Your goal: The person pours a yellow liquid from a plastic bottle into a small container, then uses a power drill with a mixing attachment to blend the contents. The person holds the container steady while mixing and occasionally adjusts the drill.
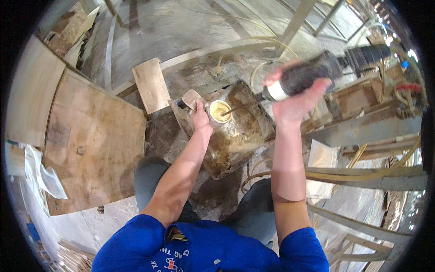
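Observation:
My left hand (201, 119) is closed round the side of a small white tub (220, 119) and steadies it. Inside lies a pale yellow paste (219, 109). A thin rod (229, 111) dips into this paste and slants up to the right, toward a black power drill (312, 72) with a white collar. Gripping the drill from below is my right hand (294, 102), slightly blurred. Under the tub is a stained, crusted board (244, 131). Beside my left fingers shows a small flat brownish piece (192, 97); whether they touch it I cannot tell.
A wooden panel (95, 140) stands at the left, with a white cloth or sheet (43, 174) by it. Beyond the tub leans a light board (151, 86). Wooden frames (367, 131) crowd the right side. A yellowish hose (272, 38) runs across the floor.

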{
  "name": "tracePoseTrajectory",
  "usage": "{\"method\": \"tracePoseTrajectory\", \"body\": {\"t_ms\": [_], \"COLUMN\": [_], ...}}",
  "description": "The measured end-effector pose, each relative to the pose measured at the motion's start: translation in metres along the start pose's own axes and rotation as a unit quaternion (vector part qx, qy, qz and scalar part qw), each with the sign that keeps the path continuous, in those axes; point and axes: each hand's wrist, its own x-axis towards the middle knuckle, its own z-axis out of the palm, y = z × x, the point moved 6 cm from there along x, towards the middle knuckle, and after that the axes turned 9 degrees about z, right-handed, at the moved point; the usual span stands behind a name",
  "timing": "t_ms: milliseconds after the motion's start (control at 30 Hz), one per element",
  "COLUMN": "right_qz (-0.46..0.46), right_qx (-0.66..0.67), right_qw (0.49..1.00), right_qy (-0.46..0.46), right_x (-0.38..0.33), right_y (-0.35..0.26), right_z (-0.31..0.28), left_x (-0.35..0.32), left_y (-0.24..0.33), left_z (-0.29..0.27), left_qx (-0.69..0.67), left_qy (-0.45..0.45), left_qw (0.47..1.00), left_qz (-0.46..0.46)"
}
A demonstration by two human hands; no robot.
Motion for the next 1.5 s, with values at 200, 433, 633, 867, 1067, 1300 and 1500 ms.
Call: {"method": "tracePoseTrajectory", "body": {"t_ms": [200, 433, 633, 867, 1067, 1300, 1500], "right_qz": [-0.002, -0.005, 0.007, 0.002, 0.013, 0.014, 0.012], "right_qx": [0.006, -0.038, -0.070, -0.098, -0.089, -0.058, -0.078], "right_qw": [1.000, 0.999, 0.998, 0.995, 0.996, 0.998, 0.997], "right_qy": [0.030, -0.036, 0.004, -0.011, -0.008, -0.013, -0.015], "right_x": [-0.003, -0.006, -0.010, -0.006, -0.003, -0.003, -0.001], "right_y": [-0.004, -0.001, 0.002, 0.002, 0.005, 0.003, 0.003], "right_z": [0.005, 0.020, 0.030, 0.022, 0.023, 0.020, 0.012], "left_x": [-0.014, -0.026, -0.018, -0.021, -0.021, -0.026, -0.025], "left_y": [-0.003, 0.008, -0.003, -0.012, -0.010, -0.015, -0.023], "left_z": [0.005, 0.001, -0.009, -0.003, -0.005, -0.003, -0.004], "left_qx": [-0.033, 0.070, 0.085, 0.024, 0.030, 0.012, 0.053], "left_qy": [0.005, -0.006, -0.014, -0.002, 0.006, 0.001, 0.023], "left_qw": [0.998, 0.997, 0.996, 0.999, 0.999, 0.995, 0.995], "left_qz": [-0.045, 0.023, -0.001, -0.045, -0.042, -0.098, -0.085]}}
